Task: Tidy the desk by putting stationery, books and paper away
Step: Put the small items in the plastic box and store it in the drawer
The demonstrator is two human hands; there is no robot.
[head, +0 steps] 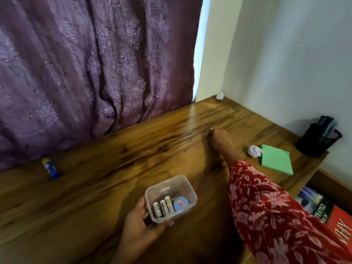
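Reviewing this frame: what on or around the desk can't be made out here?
Head view only:
- Right hand: blurred; whether its fingertips pinch anything off the desk cannot be told.
- Pen holder: dark and blurred; its contents can't be counted.
- Books: cut off by the right edge and partly covered by the sleeve; titles incomplete.
- Clear box in the left hand: the round blue lid's label is too small to read.

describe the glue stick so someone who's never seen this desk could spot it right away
Start at the purple curtain behind the wooden desk and follow its hem to the desk's far left side. The glue stick lies on its side there, alone, close to the curtain. It is a short blue tube with a yellow end, far from the clear plastic box held by the left hand.
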